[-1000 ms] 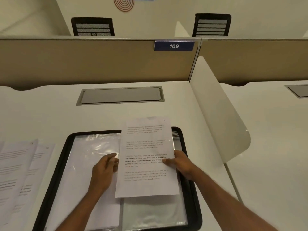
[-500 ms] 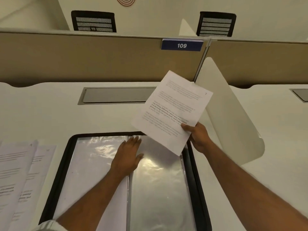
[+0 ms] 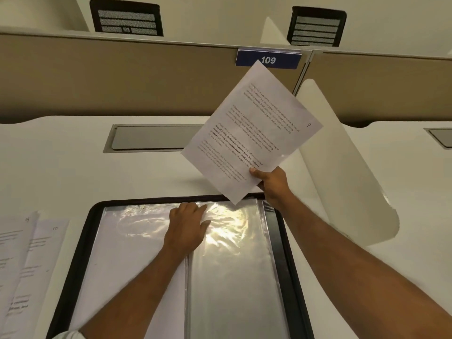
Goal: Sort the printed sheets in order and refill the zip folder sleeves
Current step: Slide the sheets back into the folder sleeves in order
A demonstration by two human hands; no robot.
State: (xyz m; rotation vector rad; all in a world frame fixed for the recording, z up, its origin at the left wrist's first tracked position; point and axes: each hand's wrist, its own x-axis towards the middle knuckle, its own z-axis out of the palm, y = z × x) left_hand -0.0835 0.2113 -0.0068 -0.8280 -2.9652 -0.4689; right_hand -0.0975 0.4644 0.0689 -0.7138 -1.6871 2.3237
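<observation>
Has lifted the printed sheet [image 3: 252,133] off the zip folder [image 3: 80,253] and now holds it tilted in the air at 1 o'clock, right hand [image 3: 271,184] pinching its lower edge, thumb on top. Has slid the left hand [image 3: 187,226] up to the top edge of the right-hand sleeve [image 3: 234,265], palm down, thumb spread; cannot tell whether the fingertips pinch the film or only press it. Probably frees the empty sleeve's mouth for loading, with loose sheets [image 3: 24,253] waiting at 9 o'clock.
</observation>
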